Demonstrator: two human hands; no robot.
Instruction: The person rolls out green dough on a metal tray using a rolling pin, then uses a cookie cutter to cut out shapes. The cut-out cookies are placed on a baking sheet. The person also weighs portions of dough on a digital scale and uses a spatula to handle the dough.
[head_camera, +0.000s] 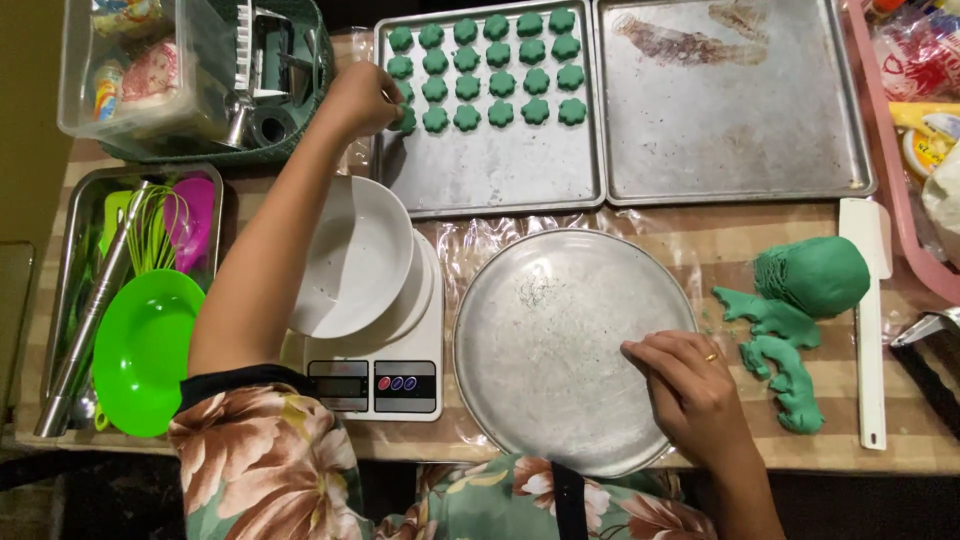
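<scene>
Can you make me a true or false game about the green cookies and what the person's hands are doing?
1. The left hand is at the tray of green cookies. True.
2. The right hand rests on a square tray. False: it rests on the round metal pan.
3. The second baking tray is full of cookies. False: it holds none, only a brown smear.
4. A lump of green dough lies right of the round pan. True.
5. A white bowl sits on the kitchen scale. True.

A striped table (720, 245) carries two baking trays (495, 170), a round pan (560, 400) and a scale (375, 375).
</scene>
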